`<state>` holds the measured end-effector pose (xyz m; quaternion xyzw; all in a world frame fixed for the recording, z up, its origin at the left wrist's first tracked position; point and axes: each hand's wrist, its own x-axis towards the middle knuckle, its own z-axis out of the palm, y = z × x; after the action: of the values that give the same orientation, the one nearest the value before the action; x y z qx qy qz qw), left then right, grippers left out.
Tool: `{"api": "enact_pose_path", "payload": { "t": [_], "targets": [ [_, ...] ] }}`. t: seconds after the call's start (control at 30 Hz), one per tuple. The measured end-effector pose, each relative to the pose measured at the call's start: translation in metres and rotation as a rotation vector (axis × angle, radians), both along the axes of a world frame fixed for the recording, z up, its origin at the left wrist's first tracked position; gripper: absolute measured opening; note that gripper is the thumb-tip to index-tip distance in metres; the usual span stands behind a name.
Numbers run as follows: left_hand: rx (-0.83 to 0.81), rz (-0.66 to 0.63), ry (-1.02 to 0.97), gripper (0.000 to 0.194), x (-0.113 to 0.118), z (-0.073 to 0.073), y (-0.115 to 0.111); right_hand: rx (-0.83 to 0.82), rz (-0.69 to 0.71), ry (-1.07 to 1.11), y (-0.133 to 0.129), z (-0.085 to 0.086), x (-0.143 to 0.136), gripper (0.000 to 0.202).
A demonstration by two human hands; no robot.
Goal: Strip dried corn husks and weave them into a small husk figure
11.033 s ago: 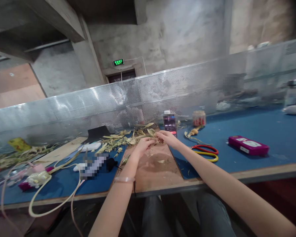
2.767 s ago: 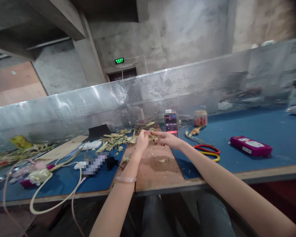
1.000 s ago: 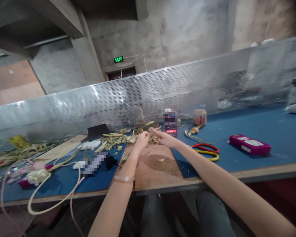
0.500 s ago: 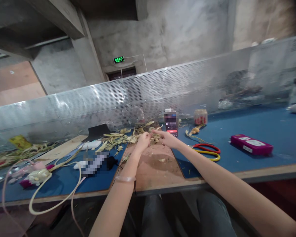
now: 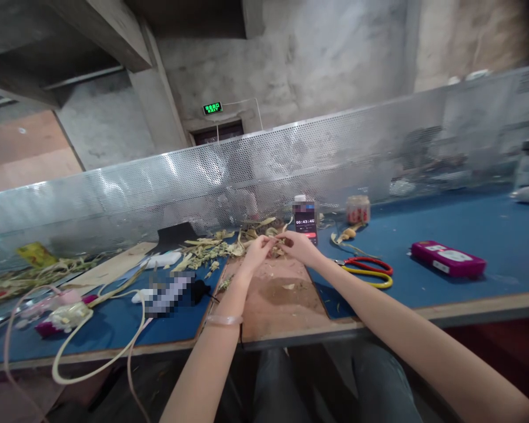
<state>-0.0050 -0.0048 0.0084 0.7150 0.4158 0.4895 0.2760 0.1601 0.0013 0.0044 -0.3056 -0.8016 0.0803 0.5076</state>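
Over 1 brown board [image 5: 284, 311] on the desk [image 5: 412, 220], I count 2: the left hand [image 5: 259, 249] and right hand [image 5: 298, 245], both with fingers curled and fingertips brought together. I cannot tell what, if anything, they pinch. Dry leaves [image 5: 209, 248], too tangled to count, lie just beyond the hands and spill left. To the right I record 1 phone [image 5: 305, 226], 1 jar [image 5: 358, 211], 1 pair of scissors [image 5: 370, 272] and 1 purple box [image 5: 447, 258].
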Motion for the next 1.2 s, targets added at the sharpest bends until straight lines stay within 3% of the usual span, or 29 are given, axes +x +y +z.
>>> {"api": "enact_pose_path", "payload": {
  "t": [0.23, 0.4, 0.57, 0.97, 1.2],
  "targets": [
    [-0.007, -0.084, 0.043, 0.03, -0.004, 0.005, -0.005, 0.072, 0.002, -0.03, 0.002, -0.001, 0.002, 0.025],
    [-0.074, -0.111, -0.008, 0.031, -0.008, 0.005, -0.005, 0.031, -0.01, -0.022, -0.001, 0.002, 0.004, 0.026],
    [-0.197, -0.057, -0.131, 0.039, -0.006, 0.004, -0.003, -0.007, -0.003, -0.025, -0.002, 0.002, 0.003, 0.027],
    [0.015, 0.122, -0.144, 0.022, -0.014, -0.007, 0.017, -0.02, 0.069, -0.037, 0.002, -0.006, -0.004, 0.021],
    [-0.017, 0.142, -0.216, 0.022, -0.011, -0.006, 0.019, -0.035, 0.055, -0.02, -0.002, -0.003, -0.003, 0.021]
  ]
}}
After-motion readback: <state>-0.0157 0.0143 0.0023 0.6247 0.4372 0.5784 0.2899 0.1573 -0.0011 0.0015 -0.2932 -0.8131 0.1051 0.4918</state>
